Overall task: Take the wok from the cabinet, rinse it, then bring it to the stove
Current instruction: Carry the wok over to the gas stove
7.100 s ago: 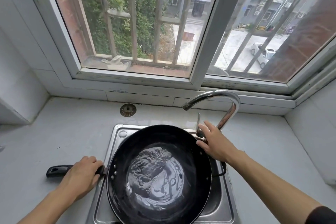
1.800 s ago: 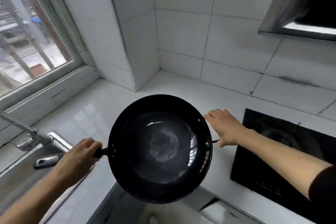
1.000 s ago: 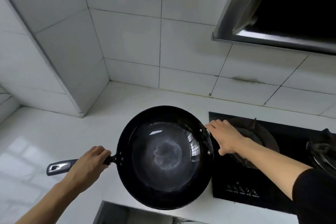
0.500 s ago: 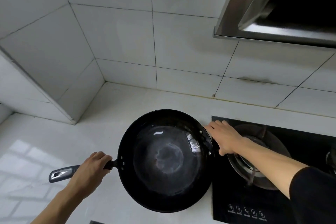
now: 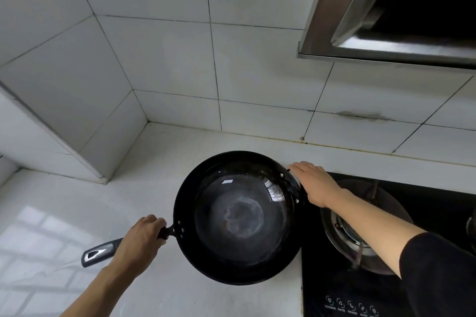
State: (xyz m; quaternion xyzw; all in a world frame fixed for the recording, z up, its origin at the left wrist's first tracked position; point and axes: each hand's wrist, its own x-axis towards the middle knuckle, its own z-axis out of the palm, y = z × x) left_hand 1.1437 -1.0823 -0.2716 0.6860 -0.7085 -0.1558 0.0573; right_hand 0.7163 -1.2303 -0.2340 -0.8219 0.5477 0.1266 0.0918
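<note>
Both hands carry the black wok (image 5: 239,216) above the white countertop (image 5: 77,213), just left of the gas stove (image 5: 360,278). My left hand (image 5: 139,242) wraps its long handle (image 5: 99,253); my right hand (image 5: 313,183), arm outstretched, curls over the small side handle at the rim.

The wok (image 5: 240,216) hangs over the counter (image 5: 144,162), just left of the stove (image 5: 386,252). My left hand (image 5: 140,242) is at its left, on the handle (image 5: 100,253); my right hand (image 5: 313,183) is at its right rim. The burner (image 5: 360,229) lies right of the wok, the hood (image 5: 386,20) above it.
</note>
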